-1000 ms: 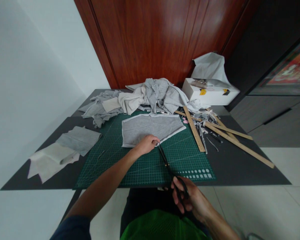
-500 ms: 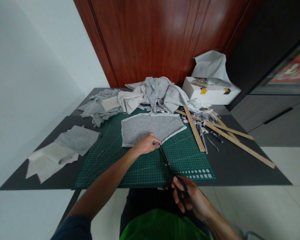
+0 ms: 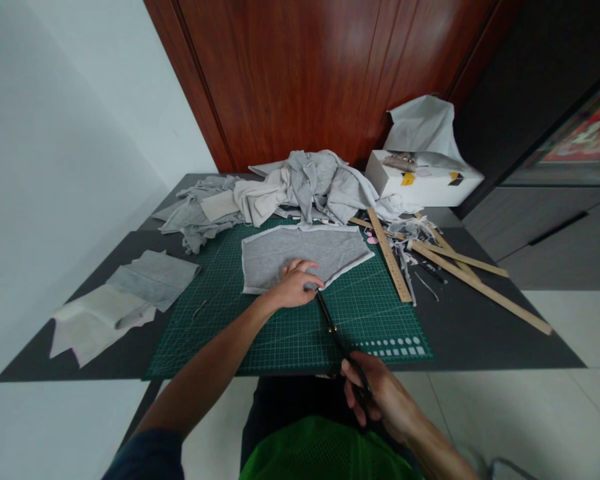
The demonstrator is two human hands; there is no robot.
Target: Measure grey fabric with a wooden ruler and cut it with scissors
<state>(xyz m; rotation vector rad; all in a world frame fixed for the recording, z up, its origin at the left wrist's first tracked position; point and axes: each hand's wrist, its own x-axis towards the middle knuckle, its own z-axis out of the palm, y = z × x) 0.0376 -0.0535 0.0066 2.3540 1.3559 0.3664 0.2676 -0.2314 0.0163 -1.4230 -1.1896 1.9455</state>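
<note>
A grey fabric piece (image 3: 305, 250) with pale edges lies flat on the green cutting mat (image 3: 275, 340). My left hand (image 3: 297, 285) is over its near edge, fingers stretched and apart from the thumb, with the fingertips close to the scissor tips. Black-handled scissors (image 3: 334, 332) point away from me, their blades looking closed or nearly so, with the tips at the fabric's near edge. Around their handles, low at the mat's front edge, my right hand (image 3: 375, 390) is wrapped. Whether the blades touch the cloth I cannot tell.
Crumpled grey and cream cloth (image 3: 300, 190) is heaped at the back. Cut pieces (image 3: 130, 287) lie on the left. To the right are a wooden ruler (image 3: 390, 257), wooden strips (image 3: 485, 290) and fabric scraps (image 3: 413, 230). A white box (image 3: 425, 187) stands behind them.
The left fingers have opened from a pinch near the fabric's edge and lifted up and away from the thumb. The scissor handles have drawn together, while the blade tips stay at the fabric's edge.
</note>
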